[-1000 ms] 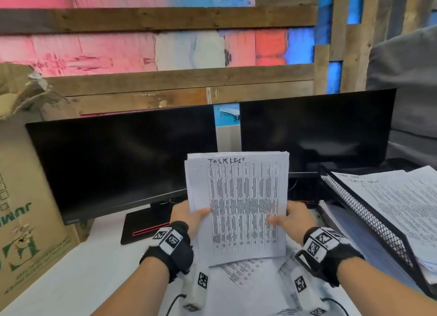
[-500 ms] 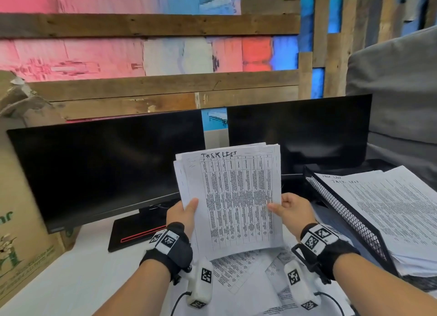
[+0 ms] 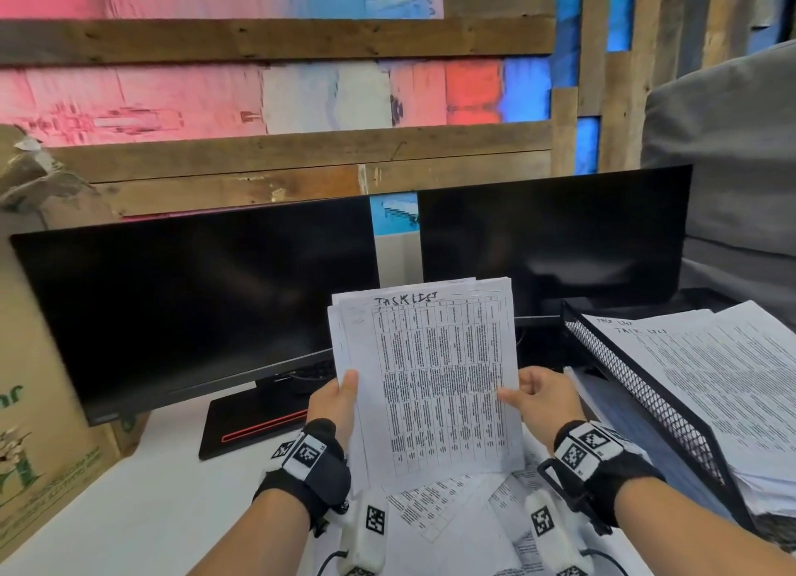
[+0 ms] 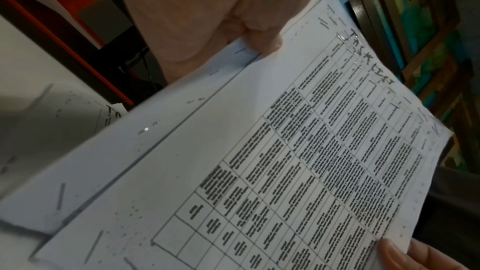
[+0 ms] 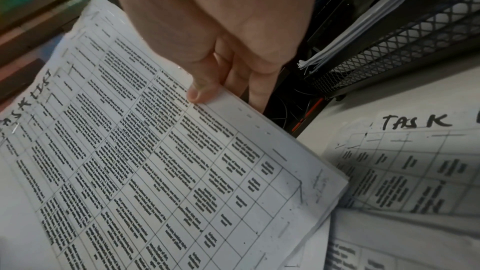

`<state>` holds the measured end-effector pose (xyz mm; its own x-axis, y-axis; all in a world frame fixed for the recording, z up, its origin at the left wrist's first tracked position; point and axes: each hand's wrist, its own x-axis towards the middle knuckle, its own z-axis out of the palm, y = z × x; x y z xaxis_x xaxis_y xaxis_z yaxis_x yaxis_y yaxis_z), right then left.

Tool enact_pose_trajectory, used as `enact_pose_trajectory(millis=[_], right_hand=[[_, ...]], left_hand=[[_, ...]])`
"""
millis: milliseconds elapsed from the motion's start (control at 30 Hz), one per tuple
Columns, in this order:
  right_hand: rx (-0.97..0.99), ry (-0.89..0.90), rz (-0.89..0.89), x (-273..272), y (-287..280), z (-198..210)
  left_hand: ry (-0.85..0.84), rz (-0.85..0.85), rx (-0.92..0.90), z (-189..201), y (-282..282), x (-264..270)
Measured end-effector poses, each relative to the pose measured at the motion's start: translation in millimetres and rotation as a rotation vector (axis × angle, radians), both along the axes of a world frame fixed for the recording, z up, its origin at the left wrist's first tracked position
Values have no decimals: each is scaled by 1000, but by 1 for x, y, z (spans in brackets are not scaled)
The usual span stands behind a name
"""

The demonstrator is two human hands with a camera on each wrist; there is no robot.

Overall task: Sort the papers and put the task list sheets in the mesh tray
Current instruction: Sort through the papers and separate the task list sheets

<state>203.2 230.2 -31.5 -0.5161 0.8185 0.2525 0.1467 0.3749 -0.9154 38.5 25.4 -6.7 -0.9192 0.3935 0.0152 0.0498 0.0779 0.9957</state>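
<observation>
Stack of task list sheets (image 3: 430, 381) held upright in both hands above the desk, in front of two monitors.

The top sheet carries a handwritten "TASK LIST" heading over a printed grid of small text; the text itself is too fine to read, and the sheet count in the stack cannot be determined. The left hand (image 3: 334, 405) grips the left edge, thumb on the front face; the right hand (image 3: 540, 396) pinches the right edge, thumb in front and fingers behind. More printed sheets (image 3: 452, 502) lie loose on the white desk (image 3: 129, 502) beneath, partly covered. The black mesh tray (image 3: 646, 399) at right holds a thick pile of sheets (image 3: 723, 381), cut off by the frame edge. The two monitors (image 3: 194, 308) are dark. One cardboard box (image 3: 38, 424) stands at left.
</observation>
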Motion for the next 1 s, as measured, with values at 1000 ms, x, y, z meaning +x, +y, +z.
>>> enact_pose_trajectory(millis=[1000], right_hand=[[11,42,-88,-7,-5,0]], left_hand=[[177,129,22,8,5,-2]])
